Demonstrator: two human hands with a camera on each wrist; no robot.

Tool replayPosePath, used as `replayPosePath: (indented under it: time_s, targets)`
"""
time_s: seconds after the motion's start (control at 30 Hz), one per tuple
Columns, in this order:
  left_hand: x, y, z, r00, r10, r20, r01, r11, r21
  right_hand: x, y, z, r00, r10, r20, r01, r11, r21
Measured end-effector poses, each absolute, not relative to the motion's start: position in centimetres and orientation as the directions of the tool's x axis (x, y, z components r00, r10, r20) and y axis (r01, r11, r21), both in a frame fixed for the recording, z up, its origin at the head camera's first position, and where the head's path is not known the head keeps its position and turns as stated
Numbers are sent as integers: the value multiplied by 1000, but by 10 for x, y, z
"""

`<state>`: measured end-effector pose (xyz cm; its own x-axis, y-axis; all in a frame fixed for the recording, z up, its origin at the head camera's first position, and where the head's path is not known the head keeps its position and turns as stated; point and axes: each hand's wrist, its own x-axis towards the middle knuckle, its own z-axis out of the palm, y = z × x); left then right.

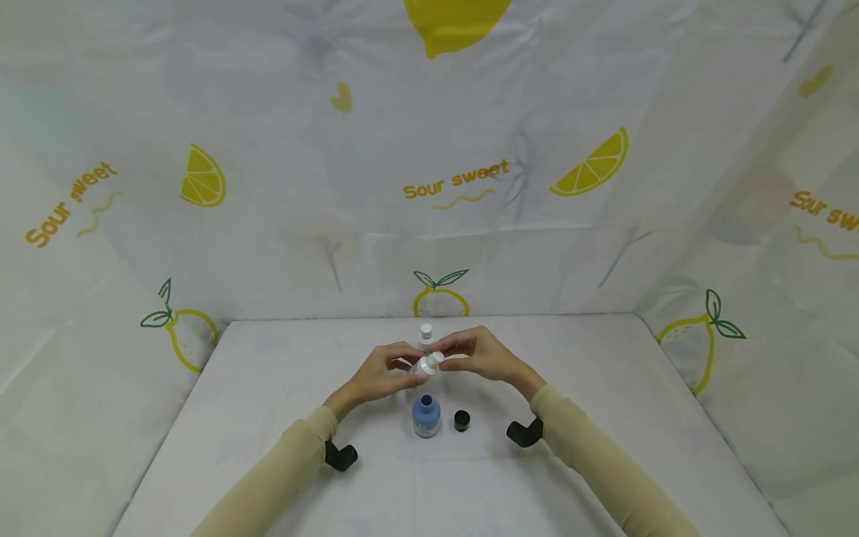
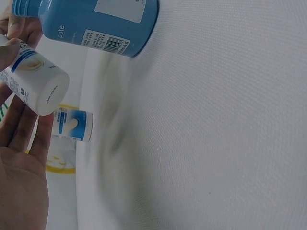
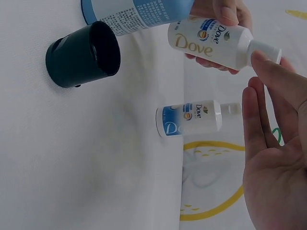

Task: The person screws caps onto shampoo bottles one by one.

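Observation:
A small white Dove bottle (image 3: 211, 43) is held tilted above the table, its white cap (image 1: 435, 359) pointing up and right. My left hand (image 1: 382, 373) grips the bottle's body between thumb and fingers. With thumb and fingers my right hand (image 1: 485, 353) pinches the cap, seen closely in the right wrist view. Behind them a second Dove bottle (image 3: 189, 118), white and blue with its cap on, stands upright. Nearer to me stands a blue bottle (image 1: 426, 418) with its mouth uncovered. A black cap (image 1: 461, 421) sits to the right of it.
The white-covered table (image 1: 268, 418) meets a white curtain (image 1: 302, 186) printed with lemons at the back and sides. Black wrist-camera mounts (image 1: 342, 456) stick out from both sleeves, low over the table.

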<state>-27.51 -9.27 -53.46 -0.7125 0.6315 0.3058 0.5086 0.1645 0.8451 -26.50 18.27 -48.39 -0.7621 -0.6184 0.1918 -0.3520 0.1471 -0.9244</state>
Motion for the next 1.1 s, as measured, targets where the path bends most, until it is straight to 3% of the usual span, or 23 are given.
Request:
replayPosePath:
  time_s: [0.6, 1.1]
  targets:
    - [-274, -90, -535, -732, 616, 290, 492, 183, 851, -263, 178, -486, -829, -534, 166, -356, 275, -893]
    - [-273, -89, -536, -733, 611, 300, 496, 178, 850, -262, 176, -491, -848, -499, 180, -367, 308, -878]
